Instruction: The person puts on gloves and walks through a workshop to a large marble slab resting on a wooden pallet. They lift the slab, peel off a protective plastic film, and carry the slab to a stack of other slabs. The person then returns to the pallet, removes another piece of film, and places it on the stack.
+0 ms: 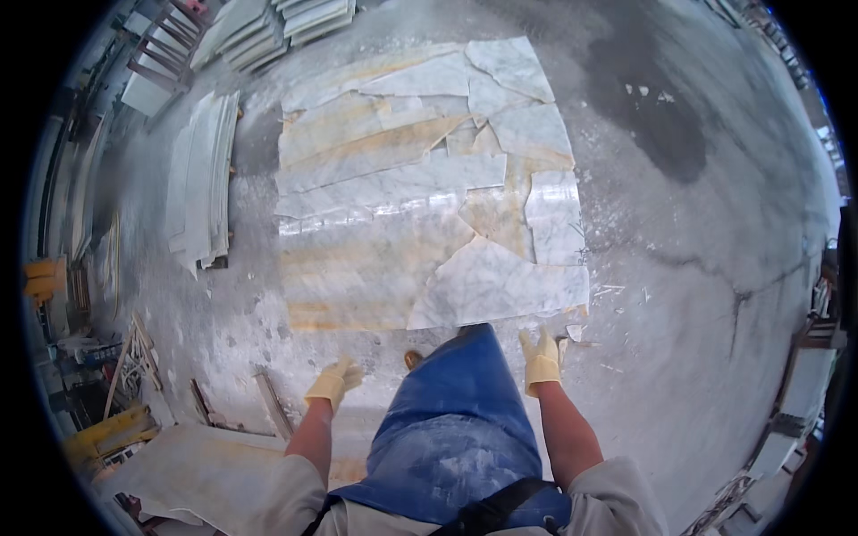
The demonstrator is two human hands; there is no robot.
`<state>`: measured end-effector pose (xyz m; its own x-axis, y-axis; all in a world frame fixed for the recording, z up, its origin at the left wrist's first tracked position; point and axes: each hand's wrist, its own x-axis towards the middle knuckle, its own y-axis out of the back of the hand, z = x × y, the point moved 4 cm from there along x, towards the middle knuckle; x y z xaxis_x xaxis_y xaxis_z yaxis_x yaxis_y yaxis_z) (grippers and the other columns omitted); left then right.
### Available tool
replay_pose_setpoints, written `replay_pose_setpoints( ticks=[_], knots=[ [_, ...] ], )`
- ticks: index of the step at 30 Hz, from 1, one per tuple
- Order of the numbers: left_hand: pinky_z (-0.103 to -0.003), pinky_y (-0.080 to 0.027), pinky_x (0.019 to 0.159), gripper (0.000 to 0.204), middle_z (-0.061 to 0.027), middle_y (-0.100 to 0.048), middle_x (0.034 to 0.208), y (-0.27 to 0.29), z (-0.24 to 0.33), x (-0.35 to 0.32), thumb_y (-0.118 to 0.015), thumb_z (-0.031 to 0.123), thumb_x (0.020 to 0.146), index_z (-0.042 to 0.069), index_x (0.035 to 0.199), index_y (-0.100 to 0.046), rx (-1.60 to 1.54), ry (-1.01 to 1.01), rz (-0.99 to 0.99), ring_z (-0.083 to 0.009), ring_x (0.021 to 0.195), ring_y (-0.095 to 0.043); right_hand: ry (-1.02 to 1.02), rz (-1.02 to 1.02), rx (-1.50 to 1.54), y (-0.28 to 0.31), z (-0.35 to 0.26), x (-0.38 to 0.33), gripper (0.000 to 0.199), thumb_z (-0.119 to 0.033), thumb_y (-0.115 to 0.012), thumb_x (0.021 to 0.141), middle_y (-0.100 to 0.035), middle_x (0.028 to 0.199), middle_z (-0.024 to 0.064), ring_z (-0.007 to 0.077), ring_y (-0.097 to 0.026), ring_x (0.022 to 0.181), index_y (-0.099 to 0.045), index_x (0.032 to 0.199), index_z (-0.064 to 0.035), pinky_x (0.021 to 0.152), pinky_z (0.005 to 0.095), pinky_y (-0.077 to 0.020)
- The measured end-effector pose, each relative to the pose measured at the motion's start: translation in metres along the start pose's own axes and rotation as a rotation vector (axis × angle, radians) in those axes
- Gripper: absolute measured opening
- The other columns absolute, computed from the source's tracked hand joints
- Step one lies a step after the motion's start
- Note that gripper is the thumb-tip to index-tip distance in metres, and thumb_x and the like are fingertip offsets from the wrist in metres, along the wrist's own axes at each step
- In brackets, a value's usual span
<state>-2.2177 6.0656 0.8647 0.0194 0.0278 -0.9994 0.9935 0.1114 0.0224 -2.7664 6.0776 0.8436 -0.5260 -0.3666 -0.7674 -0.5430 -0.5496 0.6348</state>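
Note:
On the floor before me lies a broad flat layer of broken marble slabs (366, 259), white and grey with yellow-brown streaks, pieced edge to edge with some overlaps. A large whitish piece (509, 284) forms its near right corner. My left hand (336, 381), in a pale yellow glove, hangs in the air short of the near edge, fingers apart and nothing in it. Closer to the near right corner is my right hand (541, 359), gloved alike, its fingers spread and empty. Neither hand appears to touch the stone. A dusty blue apron (456, 429) covers my front.
Leaning slabs (204, 179) stand to the left, with stacked slabs (313, 18) at the far left. Another slab (197, 469) lies low at my near left, beside wooden strips (273, 404). Small stone chips (610, 289) and a dark wet patch (657, 107) mark the concrete at right.

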Motion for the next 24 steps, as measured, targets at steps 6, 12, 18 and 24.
replay_pose_setpoints(
  ticks=[6, 12, 18, 24],
  knots=[
    [-0.045, -0.053, 0.107, 0.064, -0.0303, -0.063, 0.134, 0.033, -0.110, -0.051, -0.055, 0.041, 0.107, -0.012, 0.142, -0.049, -0.190, 0.005, -0.087, -0.0404, 0.123, -0.065, 0.158, 0.016, -0.075, 0.023, -0.031, -0.101, 0.081, -0.054, -0.064, 0.095, -0.054, 0.146, 0.0329, 0.0434, -0.049, 0.139, -0.048, 0.150, 0.0023, 0.115, 0.0479, -0.0402],
    [-0.045, -0.052, 0.107, 0.066, -0.0293, -0.062, 0.138, 0.056, -0.222, -0.071, -0.053, 0.043, 0.107, -0.010, 0.145, -0.047, -0.439, -0.058, -0.087, -0.0391, 0.125, -0.064, 0.050, -0.044, 0.023, 0.071, 0.030, -0.185, 0.070, -0.055, -0.056, 0.099, -0.054, 0.139, 0.0366, 0.0472, -0.047, 0.137, -0.057, 0.139, 0.0022, 0.109, 0.0518, -0.0398],
    [-0.041, -0.050, 0.108, 0.063, -0.0241, -0.063, 0.140, 0.050, -0.275, -0.066, -0.049, 0.045, 0.108, -0.006, 0.146, -0.050, -0.655, -0.246, -0.048, -0.0361, 0.126, -0.064, 0.187, -0.106, -0.284, 0.034, 0.050, -0.173, 0.074, -0.053, -0.061, 0.097, -0.061, 0.130, 0.0358, 0.0476, -0.060, 0.123, -0.056, 0.137, 0.0091, 0.106, 0.0491, -0.0463],
    [-0.042, -0.045, 0.115, 0.050, -0.0306, -0.054, 0.147, 0.034, -0.286, -0.144, -0.042, 0.026, 0.111, -0.006, 0.149, -0.042, -0.808, -0.316, 0.054, -0.0372, 0.134, -0.058, 0.540, -0.191, -0.322, -0.027, -0.110, -0.170, 0.077, -0.050, -0.063, 0.096, -0.052, 0.144, 0.0370, 0.0459, -0.050, 0.137, -0.052, 0.142, 0.0104, 0.115, 0.0464, -0.0398]
  ],
)
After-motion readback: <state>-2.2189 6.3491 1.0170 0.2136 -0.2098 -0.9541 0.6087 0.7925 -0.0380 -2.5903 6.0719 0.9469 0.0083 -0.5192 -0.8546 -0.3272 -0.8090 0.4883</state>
